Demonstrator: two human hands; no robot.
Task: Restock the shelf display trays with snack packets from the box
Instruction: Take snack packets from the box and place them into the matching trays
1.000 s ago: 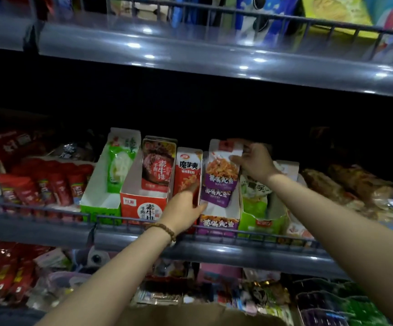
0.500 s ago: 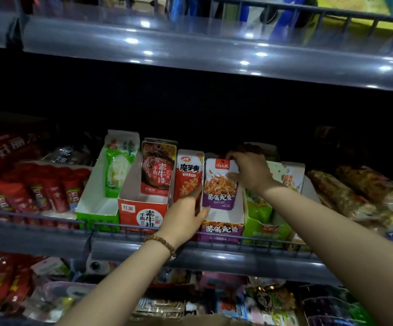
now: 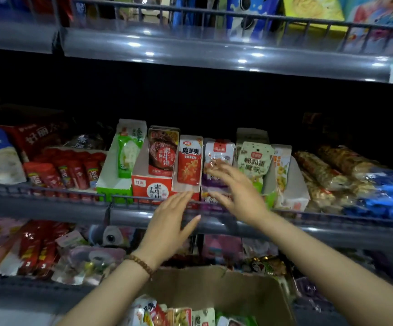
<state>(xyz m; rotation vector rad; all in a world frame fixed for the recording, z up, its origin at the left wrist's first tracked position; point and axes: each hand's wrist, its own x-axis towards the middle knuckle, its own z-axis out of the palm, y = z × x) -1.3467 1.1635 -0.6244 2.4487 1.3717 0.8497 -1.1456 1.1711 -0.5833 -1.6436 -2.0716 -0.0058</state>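
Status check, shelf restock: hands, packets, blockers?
Left hand and right hand open, empty, at the shelf edge. Purple packet upright behind right hand. Box below holds more packets. No blocker seen.

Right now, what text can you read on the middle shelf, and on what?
"魔芋爽": red packet.
"素牛排": brown packet, and again on the orange tray front.
"好丽": red box at far left; the rest is blurred.
Purple packet and green packet: too blurred to read.
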